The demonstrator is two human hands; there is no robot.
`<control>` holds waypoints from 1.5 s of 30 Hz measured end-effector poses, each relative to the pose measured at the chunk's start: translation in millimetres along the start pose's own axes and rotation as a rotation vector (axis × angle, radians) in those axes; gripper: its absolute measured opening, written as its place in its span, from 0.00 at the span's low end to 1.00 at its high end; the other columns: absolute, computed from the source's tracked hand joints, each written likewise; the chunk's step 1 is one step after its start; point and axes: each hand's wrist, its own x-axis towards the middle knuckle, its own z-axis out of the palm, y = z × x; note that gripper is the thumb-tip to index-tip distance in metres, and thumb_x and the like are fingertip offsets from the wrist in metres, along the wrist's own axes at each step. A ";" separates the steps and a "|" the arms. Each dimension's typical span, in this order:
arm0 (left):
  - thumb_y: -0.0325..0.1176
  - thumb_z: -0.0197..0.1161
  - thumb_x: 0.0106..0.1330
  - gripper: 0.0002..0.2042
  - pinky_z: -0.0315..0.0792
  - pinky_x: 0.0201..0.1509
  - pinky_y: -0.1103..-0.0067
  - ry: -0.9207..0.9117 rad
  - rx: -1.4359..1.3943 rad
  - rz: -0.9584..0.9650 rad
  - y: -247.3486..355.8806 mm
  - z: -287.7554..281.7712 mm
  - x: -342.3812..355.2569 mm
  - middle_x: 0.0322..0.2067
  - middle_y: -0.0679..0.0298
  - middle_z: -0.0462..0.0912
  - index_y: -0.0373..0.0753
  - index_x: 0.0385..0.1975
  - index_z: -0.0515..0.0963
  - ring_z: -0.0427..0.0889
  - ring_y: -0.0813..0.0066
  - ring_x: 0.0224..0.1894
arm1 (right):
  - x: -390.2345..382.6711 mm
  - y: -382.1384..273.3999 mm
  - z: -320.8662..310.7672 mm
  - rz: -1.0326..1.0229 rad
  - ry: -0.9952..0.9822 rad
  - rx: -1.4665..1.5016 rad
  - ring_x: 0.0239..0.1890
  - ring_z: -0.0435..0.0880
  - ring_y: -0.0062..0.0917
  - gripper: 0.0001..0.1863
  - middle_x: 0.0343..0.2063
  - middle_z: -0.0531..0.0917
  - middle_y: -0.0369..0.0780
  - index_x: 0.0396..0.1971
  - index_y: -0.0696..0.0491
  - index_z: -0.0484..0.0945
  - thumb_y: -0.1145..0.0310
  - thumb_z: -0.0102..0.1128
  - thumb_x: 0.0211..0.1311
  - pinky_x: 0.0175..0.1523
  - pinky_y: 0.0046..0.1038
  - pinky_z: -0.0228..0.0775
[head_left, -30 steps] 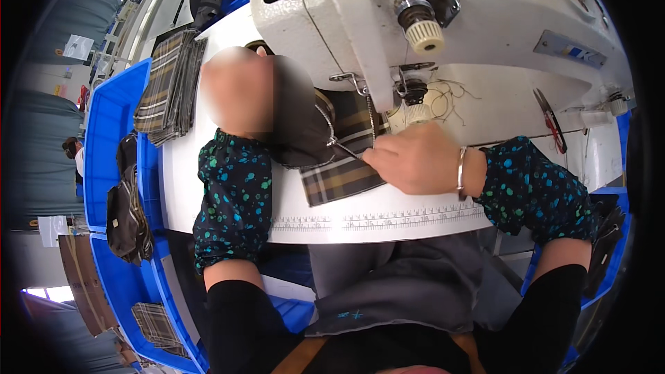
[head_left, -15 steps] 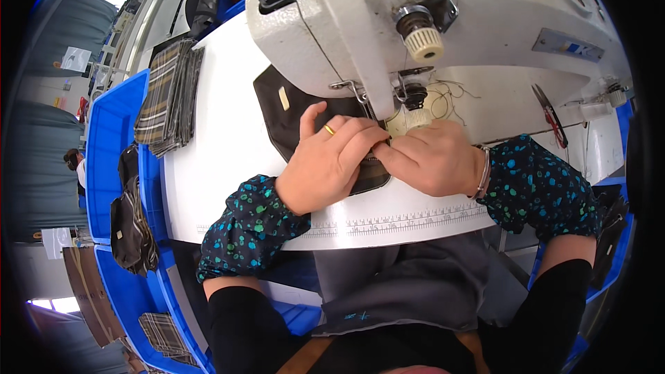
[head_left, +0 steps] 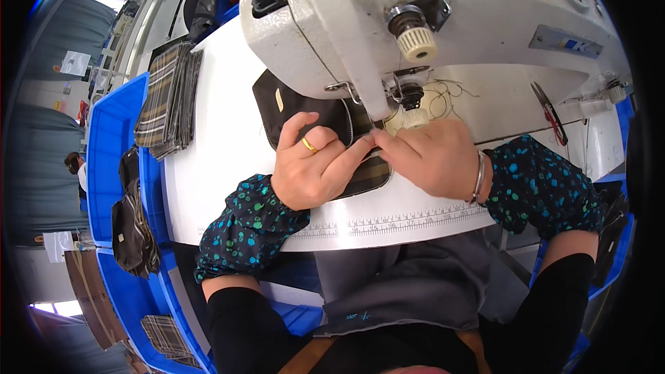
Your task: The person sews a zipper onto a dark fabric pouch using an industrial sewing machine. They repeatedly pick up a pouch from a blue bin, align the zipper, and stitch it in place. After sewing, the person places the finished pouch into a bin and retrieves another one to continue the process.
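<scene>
Dark brown fabric (head_left: 282, 114) with a small pale tag lies over plaid lining (head_left: 364, 181) at the white sewing machine (head_left: 312, 28), a zipper (head_left: 350, 114) along its edge. My left hand (head_left: 312, 170), wearing a gold ring, rests on the piece, index finger crooked up, other fingertips pinched at the zipper edge. My right hand (head_left: 429, 161), with a silver bangle, pinches the same edge just below the presser area, its fingertips meeting the left hand's. What exactly sits between the fingertips is partly hidden.
A stack of plaid pieces (head_left: 163, 97) sits at left beside blue bins (head_left: 100, 159) holding more fabric. Red-handled scissors (head_left: 554, 118) and loose thread (head_left: 450, 97) lie on the machine bed at right. Another blue bin (head_left: 616, 256) is at lower right. A co-worker (head_left: 76, 170) shows at far left.
My left hand has come down and rightward to meet my right hand at the zipper. The dark fabric now lies flatter, its tag showing, covering more of the plaid. My right hand shifted little.
</scene>
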 end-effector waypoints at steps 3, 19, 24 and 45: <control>0.25 0.71 0.47 0.16 0.72 0.62 0.64 -0.033 0.017 -0.040 6.2 -12.6 1.2 0.20 0.73 0.73 0.39 0.39 0.89 0.76 0.75 0.33 | -5.4 -15.2 -11.8 0.016 -0.112 -0.063 0.21 0.82 0.20 0.19 0.21 0.77 0.32 0.46 0.60 0.83 0.68 0.66 0.55 0.22 0.25 0.70; 0.29 0.73 0.58 0.14 0.69 0.64 0.64 -0.308 0.341 -0.328 33.0 -31.7 9.6 0.20 0.73 0.75 0.43 0.46 0.88 0.77 0.73 0.29 | -15.0 -27.9 -8.1 -0.129 -0.224 -0.030 0.15 0.76 0.20 0.13 0.15 0.74 0.32 0.42 0.68 0.84 0.75 0.64 0.61 0.18 0.25 0.64; 0.33 0.75 0.61 0.12 0.66 0.48 0.68 -0.368 0.249 -0.391 31.4 -35.2 12.6 0.20 0.74 0.74 0.48 0.44 0.89 0.76 0.73 0.27 | -15.5 -27.6 -4.5 -0.139 -0.188 -0.031 0.14 0.76 0.20 0.09 0.14 0.74 0.32 0.37 0.67 0.84 0.76 0.64 0.63 0.17 0.25 0.63; 0.24 0.72 0.49 0.15 0.67 0.62 0.58 -0.244 -0.168 -0.440 53.9 0.9 5.4 0.32 0.75 0.81 0.48 0.38 0.89 0.79 0.69 0.43 | -18.6 -35.7 -10.4 -0.115 -0.251 0.012 0.15 0.77 0.20 0.08 0.16 0.75 0.35 0.30 0.61 0.83 0.71 0.64 0.55 0.19 0.25 0.65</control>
